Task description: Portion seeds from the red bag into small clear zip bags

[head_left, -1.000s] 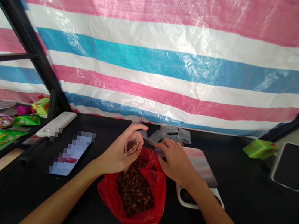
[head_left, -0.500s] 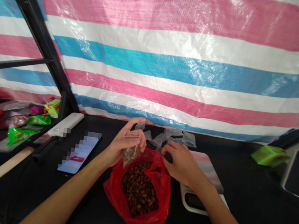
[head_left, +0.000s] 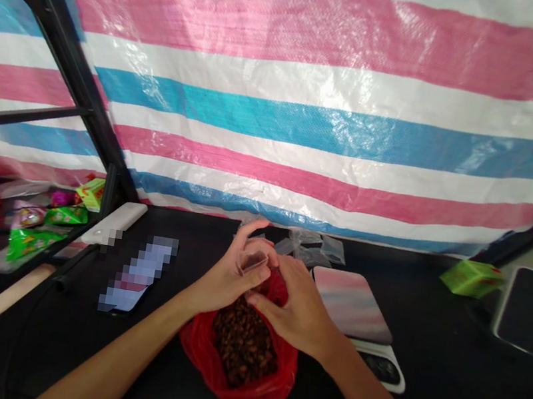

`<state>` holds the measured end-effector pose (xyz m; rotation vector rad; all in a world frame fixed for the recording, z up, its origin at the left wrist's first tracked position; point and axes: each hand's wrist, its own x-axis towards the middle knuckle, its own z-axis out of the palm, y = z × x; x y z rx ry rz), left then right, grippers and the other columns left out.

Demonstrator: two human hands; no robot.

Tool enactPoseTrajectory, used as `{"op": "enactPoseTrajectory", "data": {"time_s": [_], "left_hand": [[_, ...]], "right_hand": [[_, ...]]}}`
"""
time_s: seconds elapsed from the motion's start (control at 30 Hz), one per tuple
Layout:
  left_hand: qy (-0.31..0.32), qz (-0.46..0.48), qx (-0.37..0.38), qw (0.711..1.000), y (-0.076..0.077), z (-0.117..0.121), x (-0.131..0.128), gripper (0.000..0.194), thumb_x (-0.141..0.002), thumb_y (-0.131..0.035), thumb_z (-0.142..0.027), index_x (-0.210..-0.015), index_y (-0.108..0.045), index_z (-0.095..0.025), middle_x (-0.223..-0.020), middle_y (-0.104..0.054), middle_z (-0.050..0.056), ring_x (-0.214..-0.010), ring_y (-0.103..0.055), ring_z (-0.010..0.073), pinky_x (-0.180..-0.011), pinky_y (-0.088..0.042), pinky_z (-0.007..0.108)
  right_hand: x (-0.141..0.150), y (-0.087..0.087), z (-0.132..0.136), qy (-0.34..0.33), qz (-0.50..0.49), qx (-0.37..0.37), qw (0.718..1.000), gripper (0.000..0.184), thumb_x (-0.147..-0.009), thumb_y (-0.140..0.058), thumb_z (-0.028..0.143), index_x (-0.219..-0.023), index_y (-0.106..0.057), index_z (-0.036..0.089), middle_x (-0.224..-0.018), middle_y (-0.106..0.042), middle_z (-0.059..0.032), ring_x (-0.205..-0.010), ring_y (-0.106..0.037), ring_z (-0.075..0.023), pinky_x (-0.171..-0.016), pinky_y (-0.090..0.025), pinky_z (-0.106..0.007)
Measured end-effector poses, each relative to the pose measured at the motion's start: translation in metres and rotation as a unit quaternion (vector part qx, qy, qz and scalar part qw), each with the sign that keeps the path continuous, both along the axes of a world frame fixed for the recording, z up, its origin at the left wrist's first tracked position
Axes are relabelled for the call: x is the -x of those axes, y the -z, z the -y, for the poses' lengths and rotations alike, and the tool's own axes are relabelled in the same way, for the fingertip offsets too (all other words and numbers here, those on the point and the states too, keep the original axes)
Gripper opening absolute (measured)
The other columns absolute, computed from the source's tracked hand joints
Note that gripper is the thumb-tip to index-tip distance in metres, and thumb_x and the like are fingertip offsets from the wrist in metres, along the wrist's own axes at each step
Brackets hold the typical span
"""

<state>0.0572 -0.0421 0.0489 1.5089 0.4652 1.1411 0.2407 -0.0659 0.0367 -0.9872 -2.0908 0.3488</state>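
Note:
My left hand (head_left: 229,271) holds a small clear plastic bag (head_left: 252,263) by its mouth, over the far part of a red plastic bag (head_left: 260,397). My right hand (head_left: 297,305) is closed around the small bag's lower part, its thumb below my left thumb. Both hands hide most of the small bag and what is in it. The red bag stands open on the black table and contains many small brown pieces (head_left: 243,344) that look like nuts or seeds.
Several clear little bags (head_left: 311,250) lie behind the hands. To the right are a small scale (head_left: 351,301), a green box (head_left: 471,279) and a dark-screened device (head_left: 532,312). A phone (head_left: 137,277), a white bar (head_left: 116,223) and green packets (head_left: 37,244) lie left. Striped sheeting (head_left: 308,125) hangs behind.
My right hand has moved left from the red bag's far rim to the small bag. My left hand has shifted slightly right and down, and the small bag's contents are now covered.

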Motion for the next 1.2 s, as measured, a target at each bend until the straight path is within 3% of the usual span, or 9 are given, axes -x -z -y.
{"op": "enactPoseTrajectory", "data": {"time_s": [0.13,0.33,0.43,0.53,0.63,0.83,0.97,1.07,1.2], "left_hand": [[0.001,-0.01,-0.007,1.0,0.007,0.003,0.0,0.078,-0.092,-0.069,-0.051,-0.155,-0.023,-0.038,-0.128,-0.056,0.007,-0.09,-0.06,0.0129,-0.082,-0.048,0.028],[-0.045,0.033,-0.032,0.998,0.019,-0.025,0.013,0.102,-0.073,-0.067,-0.081,-0.153,-0.027,-0.03,-0.131,-0.058,0.012,-0.116,-0.059,0.0249,-0.096,-0.048,0.036],[-0.151,0.078,0.006,0.985,0.019,-0.051,0.034,0.065,-0.095,-0.039,-0.075,-0.136,-0.041,-0.025,-0.101,-0.067,0.006,-0.088,-0.067,0.0202,-0.078,-0.051,0.034],[-0.298,0.044,-0.021,0.953,0.024,-0.069,0.055,0.038,-0.102,-0.042,-0.056,-0.116,-0.051,-0.022,-0.082,-0.063,0.0,-0.063,-0.061,0.0145,-0.065,-0.047,0.029],[-0.371,-0.056,-0.054,0.925,0.035,-0.073,0.059,0.027,-0.102,-0.043,-0.046,-0.11,-0.054,-0.022,-0.076,-0.06,-0.002,-0.063,-0.057,0.0139,-0.065,-0.046,0.027],[-0.337,-0.224,-0.122,0.906,0.049,-0.062,0.048,0.039,-0.104,-0.038,-0.038,-0.14,-0.039,-0.022,-0.084,-0.061,-0.001,-0.072,-0.061,0.0166,-0.074,-0.048,0.03],[-0.322,-0.276,-0.131,0.896,0.049,-0.06,0.05,0.043,-0.105,-0.034,-0.039,-0.143,-0.037,-0.019,-0.091,-0.064,0.003,-0.081,-0.065,0.0205,-0.076,-0.049,0.033],[-0.318,-0.308,-0.138,0.886,0.049,-0.058,0.051,0.043,-0.105,-0.034,-0.04,-0.142,-0.04,-0.02,-0.099,-0.066,0.006,-0.084,-0.067,0.0224,-0.079,-0.05,0.035],[-0.304,-0.337,-0.14,0.88,0.049,-0.055,0.047,0.041,-0.105,-0.034,-0.041,-0.14,-0.044,-0.021,-0.101,-0.067,0.006,-0.084,-0.067,0.0227,-0.076,-0.049,0.033]], "right_hand": [[0.007,0.006,0.0,0.009,-0.047,-0.021,0.999,0.031,-0.09,-0.074,0.03,-0.119,-0.063,0.026,-0.114,-0.072,-0.003,-0.105,-0.066,-0.0233,-0.094,-0.046,-0.038],[0.006,-0.001,-0.007,0.055,-0.012,-0.051,0.997,0.019,-0.092,-0.07,0.029,-0.11,-0.068,0.024,-0.105,-0.075,-0.0036,-0.097,-0.068,-0.024,-0.089,-0.044,-0.038],[-0.023,-0.007,-0.01,0.14,0.032,-0.094,0.985,0.018,-0.094,-0.066,0.033,-0.109,-0.07,0.024,-0.1,-0.076,-0.0038,-0.089,-0.068,-0.0243,-0.085,-0.041,-0.038],[-0.07,-0.007,-0.006,0.238,0.063,-0.123,0.961,0.024,-0.096,-0.061,0.043,-0.106,-0.071,0.023,-0.096,-0.076,-0.0052,-0.085,-0.067,-0.0252,-0.08,-0.04,-0.038],[-0.113,-0.002,0.01,0.298,0.144,-0.115,0.937,0.029,-0.097,-0.057,0.047,-0.102,-0.072,0.022,-0.087,-0.075,-0.005,-0.081,-0.065,-0.025,-0.076,-0.037,-0.037],[-0.138,0.008,0.034,0.318,0.233,-0.085,0.915,0.03,-0.098,-0.057,0.046,-0.107,-0.075,0.023,-0.098,-0.077,-0.0074,-0.091,-0.067,-0.0267,-0.078,-0.037,-0.038],[-0.159,0.021,0.035,0.387,0.058,-0.067,0.918,0.04,-0.103,-0.044,0.046,-0.106,-0.075,0.022,-0.1,-0.077,-0.0083,-0.089,-0.07,-0.0254,-0.078,-0.043,-0.036],[-0.183,0.035,0.035,0.471,-0.086,-0.024,0.878,0.045,-0.1,-0.044,0.05,-0.089,-0.075,0.018,-0.08,-0.075,-0.0083,-0.068,-0.067,-0.0238,-0.065,-0.045,-0.034],[-0.191,0.045,0.039,0.489,-0.124,-0.011,0.863,0.043,-0.098,-0.047,0.049,-0.086,-0.074,0.018,-0.076,-0.073,-0.0077,-0.066,-0.066,-0.024,-0.062,-0.045,-0.032]]}}
